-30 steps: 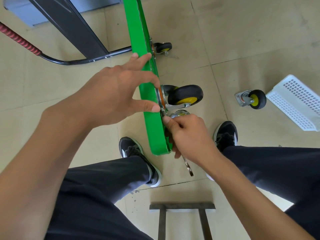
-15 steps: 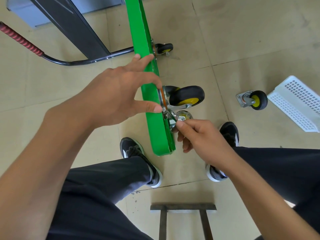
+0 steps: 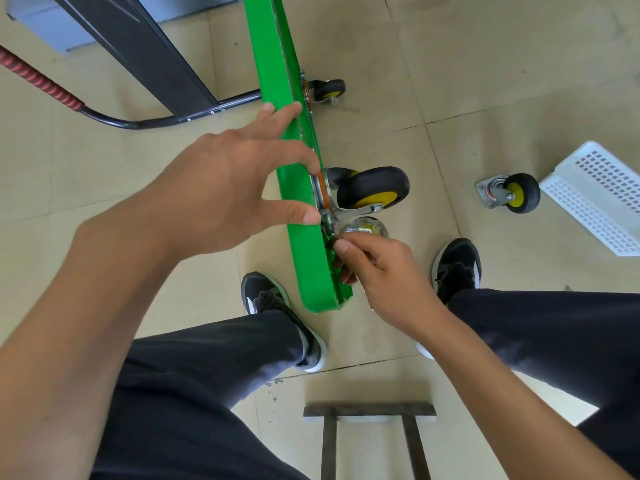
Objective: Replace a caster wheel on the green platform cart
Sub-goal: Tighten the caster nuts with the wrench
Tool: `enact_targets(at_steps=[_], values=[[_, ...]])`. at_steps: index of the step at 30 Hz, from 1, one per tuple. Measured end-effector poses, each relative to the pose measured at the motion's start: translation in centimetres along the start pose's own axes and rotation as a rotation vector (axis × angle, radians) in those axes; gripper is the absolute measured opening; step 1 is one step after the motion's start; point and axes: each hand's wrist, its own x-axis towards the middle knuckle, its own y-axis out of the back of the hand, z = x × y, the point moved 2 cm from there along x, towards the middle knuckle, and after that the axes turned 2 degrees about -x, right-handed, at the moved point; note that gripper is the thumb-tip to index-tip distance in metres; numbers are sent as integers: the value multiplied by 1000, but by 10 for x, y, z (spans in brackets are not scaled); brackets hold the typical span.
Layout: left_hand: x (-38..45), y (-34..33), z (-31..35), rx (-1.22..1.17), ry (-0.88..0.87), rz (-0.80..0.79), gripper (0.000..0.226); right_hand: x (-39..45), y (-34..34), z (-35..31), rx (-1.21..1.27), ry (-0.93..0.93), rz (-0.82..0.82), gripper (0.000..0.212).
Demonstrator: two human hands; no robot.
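The green platform cart [image 3: 301, 258] stands on its side edge on the tiled floor, between my feet. A black caster with a yellow hub [image 3: 372, 187] sits against its underside on a metal plate. My left hand [image 3: 221, 199] rests over the deck's top edge with fingers spread, and the thumb tip touches the edge by the plate. My right hand [image 3: 377, 275] pinches a small fastener at the plate's near corner, the fastener mostly hidden by my fingertips. A second, loose caster [image 3: 516, 194] lies on the floor to the right.
A small clear container [image 3: 365, 226] sits on the floor under the mounted caster. A white perforated basket [image 3: 602, 199] lies at the right. Another mounted caster [image 3: 327, 90] is farther along the deck. The cart's handle with its red grip [image 3: 38, 79] lies left. A dark metal frame [image 3: 369, 410] stands near me.
One second ago my right hand held a wrench at the plate; the wrench is now out of sight. The hand drew back a little, then returned to pinch at the plate's corner. My left hand stayed.
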Motion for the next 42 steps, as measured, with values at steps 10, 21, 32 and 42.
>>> enact_targets(at_steps=[10, 21, 32, 42], values=[[0, 0, 0, 24, 4, -12, 69, 4, 1, -3, 4, -41, -35, 31], [-1, 1, 1, 2, 2, -8, 70, 2, -4, -22, -81, -102, 27, 42], [0, 1, 1, 10, 2, -17, 70, 4, 24, -63, 355, -498, -255, 44], [-1, 1, 2, -5, 3, -8, 66, -7, 20, -10, 38, -141, -77, 30]])
